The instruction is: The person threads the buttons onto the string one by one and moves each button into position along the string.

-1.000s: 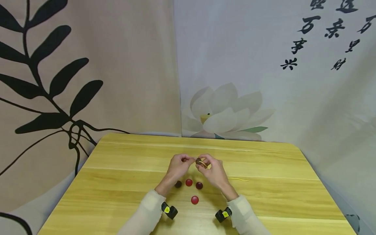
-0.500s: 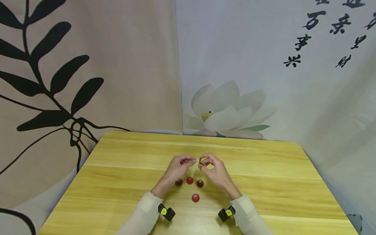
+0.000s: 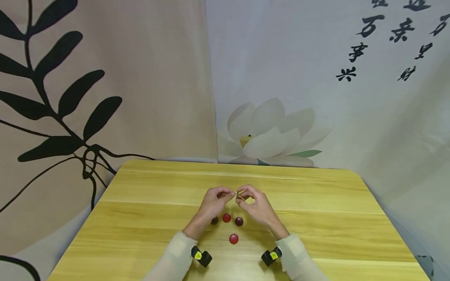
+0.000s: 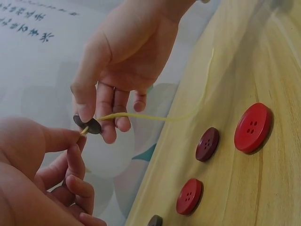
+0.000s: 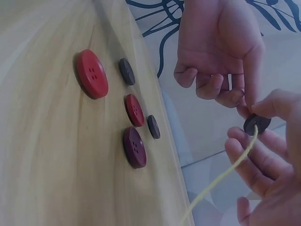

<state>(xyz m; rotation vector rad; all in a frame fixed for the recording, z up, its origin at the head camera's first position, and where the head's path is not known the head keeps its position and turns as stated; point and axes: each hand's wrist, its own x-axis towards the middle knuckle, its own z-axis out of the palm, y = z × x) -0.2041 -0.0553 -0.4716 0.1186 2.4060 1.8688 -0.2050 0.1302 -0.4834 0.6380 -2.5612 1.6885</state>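
A dark brown button (image 3: 238, 194) is held above the table, pinched between thumb and fingers of my right hand (image 3: 256, 205). A yellow cord (image 4: 146, 116) passes through it, as the left wrist view shows; its long end trails from the right hand toward the table. On the button's other face, thumb and forefinger of my left hand (image 3: 213, 202) pinch the cord's short tip (image 4: 83, 131). In the right wrist view the button (image 5: 257, 125) has the cord (image 5: 218, 176) leaving its near face, and the left fingertips are partly hidden behind it.
Below the hands on the wooden table (image 3: 158, 226) lie a red button (image 3: 226, 217), a maroon button (image 3: 239, 221), a larger red button (image 3: 233, 239) and a dark button (image 3: 214, 221) beside the left wrist. Another small dark button (image 5: 154, 127) appears in the right wrist view.
The button has turned from showing its face to nearly edge-on. Half a second ago the left fingertips were slightly apart from it; now they are back close against it. The table buttons stay put.
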